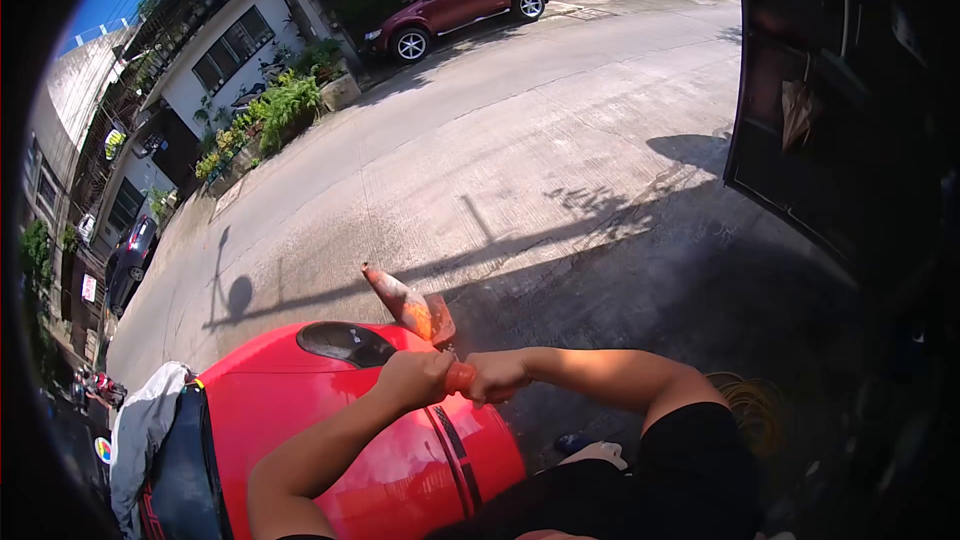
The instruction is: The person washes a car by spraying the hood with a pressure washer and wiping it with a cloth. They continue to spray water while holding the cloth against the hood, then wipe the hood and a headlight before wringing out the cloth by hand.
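Observation:
My left hand (415, 378) and my right hand (497, 374) are both closed in fists, side by side, on a bunched orange cloth (460, 377). Only the short stretch of cloth between the fists shows; the fingers hide the remainder. Both hands are held up near the front end of a red car (320, 420), whose dark headlight (350, 342) lies just beyond my left hand. Past the hands, a worn orange and white traffic cone (402, 302) leans at a tilt by the bumper.
A grey cover (150, 420) is draped by the car's windshield (185, 460). Coiled yellow hose (750, 405) lies on shaded ground at right, below a dark gate (800, 170). Across the concrete street (560, 110) stand a maroon SUV (470, 2) and plants (285, 105).

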`<state>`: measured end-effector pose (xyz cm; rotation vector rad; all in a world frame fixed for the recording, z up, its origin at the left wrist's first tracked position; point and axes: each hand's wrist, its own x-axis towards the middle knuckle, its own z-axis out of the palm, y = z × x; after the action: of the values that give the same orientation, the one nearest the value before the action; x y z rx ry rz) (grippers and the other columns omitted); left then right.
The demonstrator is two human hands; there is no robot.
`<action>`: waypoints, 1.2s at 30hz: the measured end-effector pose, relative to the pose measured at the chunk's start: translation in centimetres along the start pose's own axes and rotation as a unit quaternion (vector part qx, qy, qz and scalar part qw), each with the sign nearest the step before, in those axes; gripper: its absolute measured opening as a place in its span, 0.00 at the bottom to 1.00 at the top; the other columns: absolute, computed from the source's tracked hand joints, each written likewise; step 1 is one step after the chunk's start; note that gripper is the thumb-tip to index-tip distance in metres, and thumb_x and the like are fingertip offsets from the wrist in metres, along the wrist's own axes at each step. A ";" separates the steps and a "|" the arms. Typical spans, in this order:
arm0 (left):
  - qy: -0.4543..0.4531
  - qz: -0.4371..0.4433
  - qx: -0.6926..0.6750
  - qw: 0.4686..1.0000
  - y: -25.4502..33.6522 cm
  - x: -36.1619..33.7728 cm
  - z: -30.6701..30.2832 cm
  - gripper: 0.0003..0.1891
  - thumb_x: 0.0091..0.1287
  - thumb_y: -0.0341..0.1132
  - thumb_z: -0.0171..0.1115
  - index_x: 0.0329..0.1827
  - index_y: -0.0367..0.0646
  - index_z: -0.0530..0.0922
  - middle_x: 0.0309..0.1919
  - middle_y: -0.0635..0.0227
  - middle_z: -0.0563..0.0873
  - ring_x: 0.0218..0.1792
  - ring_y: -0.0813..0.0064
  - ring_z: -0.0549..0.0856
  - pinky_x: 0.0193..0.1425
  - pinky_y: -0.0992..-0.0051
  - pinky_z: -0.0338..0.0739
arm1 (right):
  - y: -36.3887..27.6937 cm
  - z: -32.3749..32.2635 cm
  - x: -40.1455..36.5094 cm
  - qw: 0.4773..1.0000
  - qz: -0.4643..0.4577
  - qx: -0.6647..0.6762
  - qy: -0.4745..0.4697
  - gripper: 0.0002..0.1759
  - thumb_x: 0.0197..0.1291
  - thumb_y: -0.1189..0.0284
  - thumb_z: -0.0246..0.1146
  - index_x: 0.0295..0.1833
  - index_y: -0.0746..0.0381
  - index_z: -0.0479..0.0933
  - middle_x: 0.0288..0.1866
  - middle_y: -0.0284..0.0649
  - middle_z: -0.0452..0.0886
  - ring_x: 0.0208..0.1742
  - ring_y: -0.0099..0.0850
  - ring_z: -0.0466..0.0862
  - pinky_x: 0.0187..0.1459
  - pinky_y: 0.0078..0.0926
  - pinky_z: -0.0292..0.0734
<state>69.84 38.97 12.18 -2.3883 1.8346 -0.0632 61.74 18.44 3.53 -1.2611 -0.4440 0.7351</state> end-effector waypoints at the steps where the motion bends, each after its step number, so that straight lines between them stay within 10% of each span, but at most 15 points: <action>1: 0.032 0.013 -0.003 0.999 0.0 0.3 0.9 0.16 0.62 0.43 0.75 0.45 0.45 0.80 0.32 0.63 0.89 0.29 0.54 0.91 0.27 0.56 0.83 | 0.6 -1.3 -0.1 0.999 0.015 0.042 -0.029 0.07 0.55 0.73 0.70 0.33 0.58 0.77 0.21 0.34 0.75 0.18 0.24 0.75 0.19 0.27 0.65; 7: -0.025 -0.001 -0.028 0.999 2.2 2.0 1.8 0.34 0.67 0.51 0.76 0.75 0.52 0.76 0.50 0.61 0.89 0.32 0.55 0.92 0.31 0.58 0.85 | 1.5 -5.8 0.0 0.997 0.074 0.032 -0.005 0.08 0.57 0.74 0.69 0.42 0.61 0.81 0.23 0.34 0.77 0.17 0.24 0.76 0.14 0.24 0.66; 8: -0.021 -0.040 -0.029 0.999 2.5 2.2 1.9 0.34 0.67 0.50 0.76 0.74 0.51 0.77 0.50 0.61 0.89 0.33 0.54 0.92 0.32 0.58 0.86 | 2.2 -6.7 0.6 0.998 0.046 0.020 -0.043 0.20 0.61 0.69 0.71 0.58 0.62 0.81 0.40 0.39 0.84 0.25 0.25 0.83 0.18 0.24 0.73; 11: 0.087 -0.189 -0.202 0.957 1.4 2.5 3.9 0.24 0.75 0.46 0.70 0.67 0.41 0.80 0.42 0.64 0.89 0.32 0.63 0.91 0.33 0.62 0.85 | 2.3 -3.9 -1.3 0.907 -0.238 0.006 0.348 0.32 0.62 0.63 0.75 0.69 0.61 0.77 0.63 0.46 0.81 0.45 0.30 0.89 0.36 0.30 0.87; 12: 0.133 -0.262 -0.323 0.899 0.9 2.8 4.3 0.22 0.76 0.45 0.68 0.65 0.39 0.81 0.40 0.65 0.88 0.31 0.67 0.90 0.32 0.64 0.84 | 4.4 -5.4 -0.5 0.848 -0.332 -0.125 0.393 0.40 0.61 0.60 0.79 0.75 0.60 0.72 0.79 0.52 0.70 0.69 0.41 0.82 0.63 0.46 0.86; 15: 0.219 -0.409 -0.692 0.554 0.2 2.6 4.8 0.14 0.82 0.44 0.58 0.51 0.41 0.81 0.33 0.70 0.85 0.25 0.80 0.80 0.28 0.75 0.77 | 1.0 -3.6 -2.5 0.648 -0.359 -0.505 0.442 0.44 0.58 0.63 0.82 0.78 0.57 0.71 0.82 0.53 0.69 0.78 0.52 0.74 0.75 0.56 0.75; 17: 0.193 -0.434 -0.791 0.386 4.6 4.3 -0.7 0.17 0.84 0.51 0.53 0.51 0.47 0.79 0.33 0.66 0.85 0.17 0.76 0.77 0.20 0.74 0.72 | 1.9 -4.3 -0.2 0.592 -0.388 -0.522 0.476 0.42 0.56 0.61 0.83 0.75 0.54 0.73 0.85 0.53 0.65 0.82 0.58 0.68 0.76 0.60 0.71; 21: 0.107 -0.348 -0.834 0.414 7.3 3.0 -3.0 0.21 0.82 0.54 0.61 0.49 0.42 0.81 0.30 0.68 0.85 0.18 0.79 0.76 0.22 0.77 0.70 | -2.8 -5.1 3.8 0.475 -0.557 -0.502 0.461 0.28 0.56 0.63 0.81 0.60 0.55 0.79 0.74 0.52 0.79 0.76 0.59 0.78 0.70 0.54 0.81; 27: -0.082 -0.401 -0.637 0.653 2.3 0.0 -0.9 0.16 0.63 0.44 0.80 0.37 0.42 0.84 0.26 0.73 0.81 0.26 0.82 0.77 0.32 0.74 0.73 | -5.2 -4.7 3.8 0.644 -0.347 -0.658 0.177 0.20 0.49 0.67 0.77 0.48 0.58 0.80 0.47 0.43 0.86 0.51 0.44 0.91 0.45 0.39 0.90; 31: -0.165 -0.380 -0.254 0.874 -1.0 -0.4 -1.5 0.16 0.56 0.41 0.75 0.44 0.43 0.88 0.29 0.60 0.89 0.34 0.58 0.92 0.39 0.61 0.84 | -4.6 -3.5 6.5 0.700 -0.114 -0.689 0.148 0.16 0.55 0.70 0.75 0.48 0.60 0.81 0.37 0.43 0.86 0.38 0.48 0.90 0.41 0.47 0.87; 36: -0.165 -0.216 -0.049 0.961 -5.4 0.9 -0.2 0.15 0.60 0.40 0.70 0.49 0.46 0.87 0.33 0.57 0.91 0.37 0.51 0.93 0.38 0.53 0.85 | 1.2 -4.9 10.6 0.918 -0.146 -0.322 0.178 0.09 0.58 0.79 0.71 0.44 0.62 0.83 0.29 0.38 0.85 0.24 0.36 0.84 0.32 0.36 0.81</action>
<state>75.20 39.50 13.05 -2.6266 1.1788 0.3690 72.14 22.70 0.16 -1.8516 -0.5789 0.0797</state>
